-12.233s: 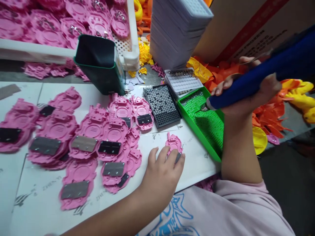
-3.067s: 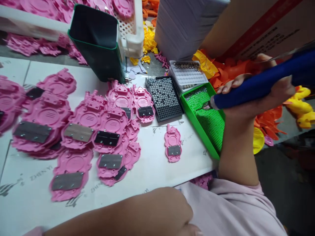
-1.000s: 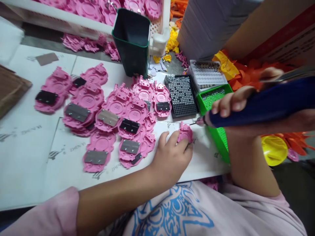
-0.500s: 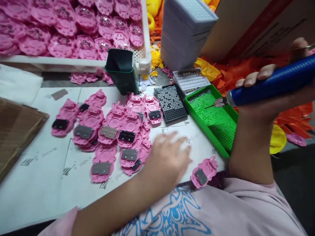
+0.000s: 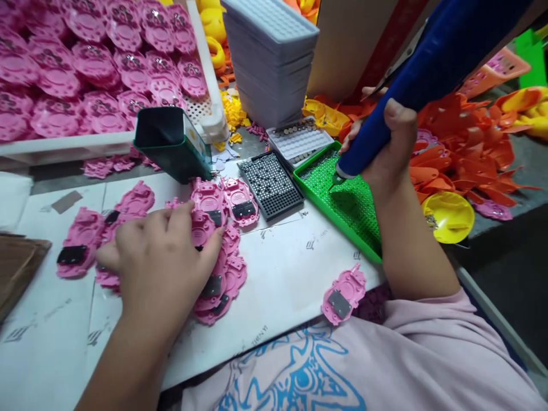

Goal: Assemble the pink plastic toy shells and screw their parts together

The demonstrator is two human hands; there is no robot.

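Observation:
My right hand (image 5: 391, 145) is wrapped round a blue electric screwdriver (image 5: 385, 114). The bit points down and meets, or hangs just over, the green perforated screw tray (image 5: 359, 220). My left hand (image 5: 160, 251) lies palm down with its fingers spread over several pink plastic casings (image 5: 209, 197), many fitted with a black or grey plate. Whether the fingertips grip any casing is hidden beneath the hand. One pink casing (image 5: 343, 295) with a dark grey plate lies apart at the table's front edge.
A black screw tray (image 5: 274, 191) stands beside the green one. Behind are a dark green container (image 5: 171, 142), a white crate (image 5: 216, 123) full of pink parts, and a tall stack of pale trays (image 5: 274, 63). Orange parts (image 5: 466, 142) and a yellow bowl (image 5: 449, 217) are on the right.
My left hand has swung left from bare table onto the pink casings. My right hand has tipped the screwdriver from near level to steeply downward. The view has shifted right.

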